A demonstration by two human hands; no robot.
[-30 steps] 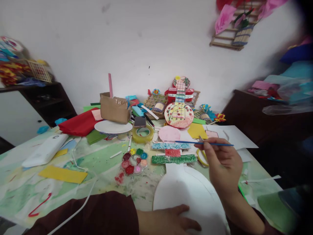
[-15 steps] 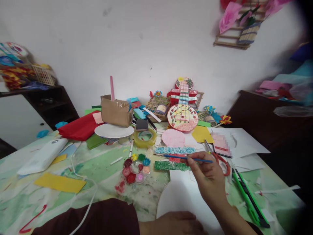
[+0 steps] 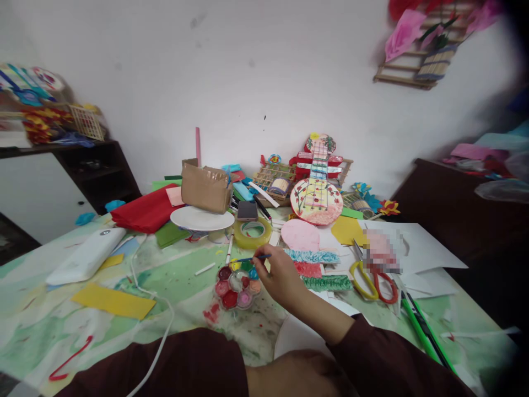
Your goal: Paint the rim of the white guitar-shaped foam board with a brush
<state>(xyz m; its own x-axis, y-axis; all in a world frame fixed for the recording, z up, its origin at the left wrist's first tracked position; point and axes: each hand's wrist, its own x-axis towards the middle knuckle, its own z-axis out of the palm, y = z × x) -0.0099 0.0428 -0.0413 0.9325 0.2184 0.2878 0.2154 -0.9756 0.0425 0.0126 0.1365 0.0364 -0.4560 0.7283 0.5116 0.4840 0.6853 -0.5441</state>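
Note:
In my right hand (image 3: 279, 274) is a thin blue paintbrush (image 3: 261, 257), pinched between closed fingers. Its tip is over the yellow well of a flower-shaped paint palette (image 3: 238, 282); whether it touches the paint I cannot tell. My left hand (image 3: 295, 375) lies flat on a white guitar-shaped cutout (image 3: 289, 337) at the bottom of the view, its fingertips partly hidden by my right forearm. Beyond my right wrist, blue (image 3: 314, 257), red (image 3: 308, 269) and green (image 3: 328, 283) painted strips lie across the cutout's upper part.
Scissors (image 3: 363, 280) and a green utility knife (image 3: 425, 331) lie at right. Behind stand a painted paper guitar (image 3: 316, 201), a tape roll (image 3: 252, 233) and a cardboard box (image 3: 205, 187). A white cable (image 3: 165, 331) crosses the left side near my sleeve.
My right hand has moved left with the paintbrush, from above the painted strips to the palette. The left hand stays on the white cutout. The whole view has shifted slightly.

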